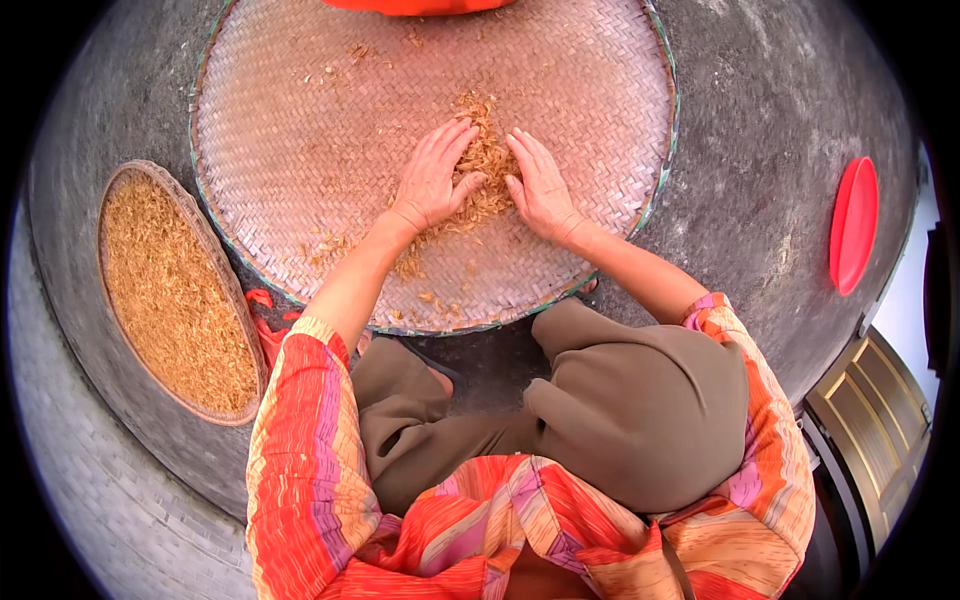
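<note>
A large round woven bamboo tray [300, 150] lies in front of me. Near its middle is a loose pile of dry golden-brown flakes [487, 160]. My left hand [436, 172] rests flat against the left side of the pile, fingers stretched forward and thumb toward the flakes. Opposite it, my right hand [541, 187] lies along the pile's right side with its fingers extended. The flakes sit between both palms, and neither hand grips any. Thin scatterings of the same flakes lie around the left wrist and farther up the tray.
To the left stands a smaller round basket [258, 330] full of similar golden flakes. Red cloth or plastic [268, 335] lies beside it. A red shallow dish [854, 226] is on the grey floor [750, 130] at right. Something orange-red [420, 4] overlaps the tray's far edge.
</note>
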